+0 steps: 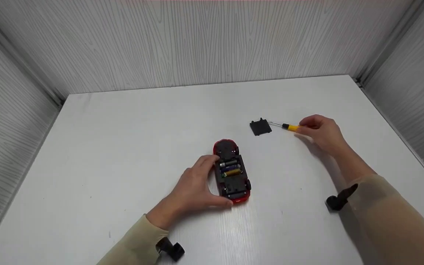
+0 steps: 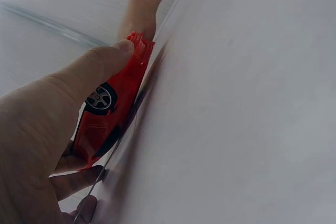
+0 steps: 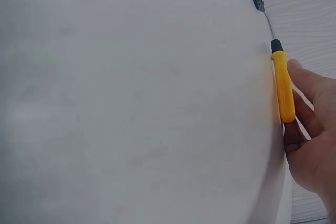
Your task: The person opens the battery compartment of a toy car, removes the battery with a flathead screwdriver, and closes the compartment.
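Note:
A red toy car (image 1: 239,198) lies upside down, its black underside facing up and batteries (image 1: 231,167) showing in the uncovered compartment. My left hand (image 1: 193,186) grips the car from the left, thumb at its near end and fingertips along its side. In the left wrist view the thumb presses on the red body (image 2: 113,124) beside a wheel. My right hand (image 1: 322,132) holds the yellow handle of a screwdriver (image 3: 283,87) between thumb and fingers, low over the table. The screwdriver's shaft points left, its tip right at a square black battery cover (image 1: 260,127).
The white table (image 1: 123,147) carries these things, with a grey wood-grain panel (image 1: 197,44) behind it and more panels at both sides. Black camera mounts (image 1: 339,200) sit on both sleeved wrists.

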